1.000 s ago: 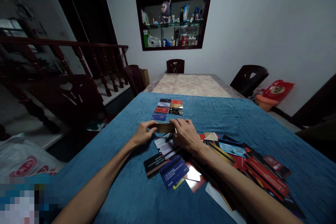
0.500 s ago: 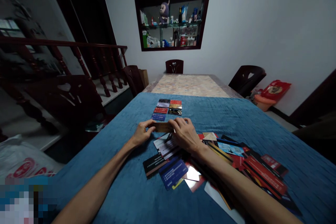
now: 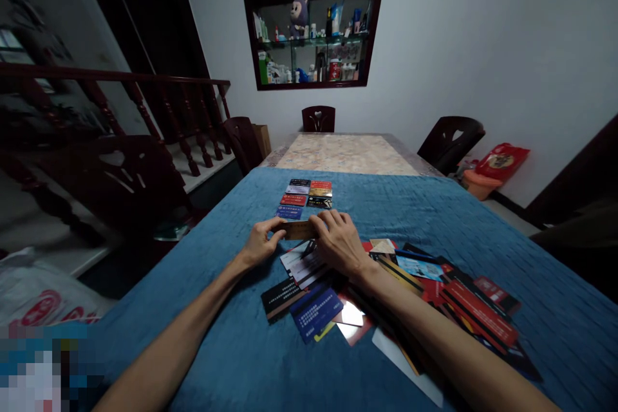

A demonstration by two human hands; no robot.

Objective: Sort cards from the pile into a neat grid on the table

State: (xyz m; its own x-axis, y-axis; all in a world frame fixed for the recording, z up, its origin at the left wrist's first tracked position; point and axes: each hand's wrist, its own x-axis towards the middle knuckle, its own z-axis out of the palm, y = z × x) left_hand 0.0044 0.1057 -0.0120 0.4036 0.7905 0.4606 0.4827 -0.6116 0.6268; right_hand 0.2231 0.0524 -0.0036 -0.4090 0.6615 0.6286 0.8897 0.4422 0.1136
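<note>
Both hands still pinch 1 tan card (image 3: pixel 298 230) by its ends, left hand (image 3: pixel 259 243) and right hand (image 3: pixel 338 244), unchanged, over the cloth (image 3: pixel 232 347) near its left edge, behind the pile (image 3: pixel 410 290).

A tan card (image 3: pixel 298 230) — held level, long edge toward the camera — just above the blue cloth (image 3: pixel 232 347).

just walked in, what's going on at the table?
A person sits at a table under a blue cloth. Both hands pinch one tan card between them: left hand on its left end, right hand on its right end, the card just above the cloth. Beyond the hands, six cards lie in a neat grid. Nearer the person and to the right, a loose heap of overlapping cards is spread out.
</note>
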